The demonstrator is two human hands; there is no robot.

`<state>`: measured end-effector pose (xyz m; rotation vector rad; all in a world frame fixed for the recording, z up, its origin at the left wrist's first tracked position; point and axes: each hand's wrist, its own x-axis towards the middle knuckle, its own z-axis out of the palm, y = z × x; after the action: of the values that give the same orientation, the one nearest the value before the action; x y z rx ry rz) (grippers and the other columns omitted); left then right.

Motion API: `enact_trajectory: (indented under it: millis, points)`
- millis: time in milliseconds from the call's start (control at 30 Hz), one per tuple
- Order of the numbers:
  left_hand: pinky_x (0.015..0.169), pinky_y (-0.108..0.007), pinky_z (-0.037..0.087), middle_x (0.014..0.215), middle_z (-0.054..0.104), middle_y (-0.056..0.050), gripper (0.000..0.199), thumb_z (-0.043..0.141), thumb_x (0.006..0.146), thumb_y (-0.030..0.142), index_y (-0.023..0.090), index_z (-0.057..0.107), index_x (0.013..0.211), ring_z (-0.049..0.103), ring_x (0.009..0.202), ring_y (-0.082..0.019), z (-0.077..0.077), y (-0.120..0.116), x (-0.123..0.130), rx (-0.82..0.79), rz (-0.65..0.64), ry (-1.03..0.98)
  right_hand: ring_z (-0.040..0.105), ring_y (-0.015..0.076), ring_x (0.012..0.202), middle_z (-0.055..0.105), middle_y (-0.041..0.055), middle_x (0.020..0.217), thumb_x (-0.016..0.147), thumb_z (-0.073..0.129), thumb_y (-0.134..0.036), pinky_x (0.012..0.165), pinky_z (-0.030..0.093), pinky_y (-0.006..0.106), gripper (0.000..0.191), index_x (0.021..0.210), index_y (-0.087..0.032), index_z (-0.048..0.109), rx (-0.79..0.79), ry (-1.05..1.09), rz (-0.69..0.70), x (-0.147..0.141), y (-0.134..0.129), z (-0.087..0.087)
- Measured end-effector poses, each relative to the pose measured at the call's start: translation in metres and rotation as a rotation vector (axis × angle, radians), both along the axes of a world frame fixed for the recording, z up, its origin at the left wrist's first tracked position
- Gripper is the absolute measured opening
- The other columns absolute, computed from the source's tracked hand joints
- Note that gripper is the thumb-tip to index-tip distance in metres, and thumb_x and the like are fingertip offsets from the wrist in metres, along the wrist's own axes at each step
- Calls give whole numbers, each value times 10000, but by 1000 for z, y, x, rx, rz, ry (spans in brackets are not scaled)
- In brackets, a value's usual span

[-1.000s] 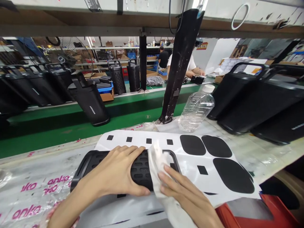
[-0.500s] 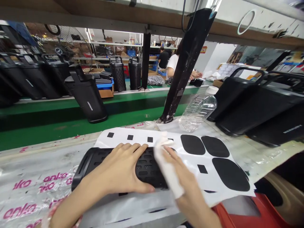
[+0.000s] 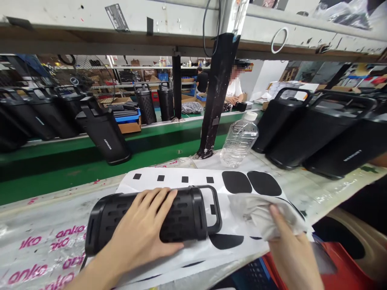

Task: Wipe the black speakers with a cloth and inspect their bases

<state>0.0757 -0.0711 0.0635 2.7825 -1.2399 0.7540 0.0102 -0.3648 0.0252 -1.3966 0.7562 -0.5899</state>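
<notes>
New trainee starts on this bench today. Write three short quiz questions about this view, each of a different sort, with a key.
1. True or false: the left hand lies flat on the black perforated cylindrical speaker with a loop handle, which lies on its side.
2. What does the right hand press on? A) the clear plastic bottle with a white cap B) the crumpled white cloth C) a cardboard box
3. Fill in: the speaker lies on a white sheet bearing ____ square and rounded stickers.

Key: 1 true; 2 B; 3 black
</notes>
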Motion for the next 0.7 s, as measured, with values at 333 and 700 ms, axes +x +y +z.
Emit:
enact_trajectory:
  millis: [333,700]
  points:
    - [1011,-433,389,1304,641,-106,639,744,778,495,225,540,1319,557,1183,-282,0,28,-53,-59,-97,0,411,308,1380,566,117,1388,772,681,-534,1156,336,415,691,1330,-144,561,252,89,292,0,78,-34]
    - [1015,-577,453,1416,527,-120,1048,806,559,582,294,377,1470,532,1231,-387,24,18,-9,116,34,489,559,294,1254,681,80,1230,849,648,-490,1123,386,424,401,1117,-204,736,-49,-136,427,-14,67,-26]
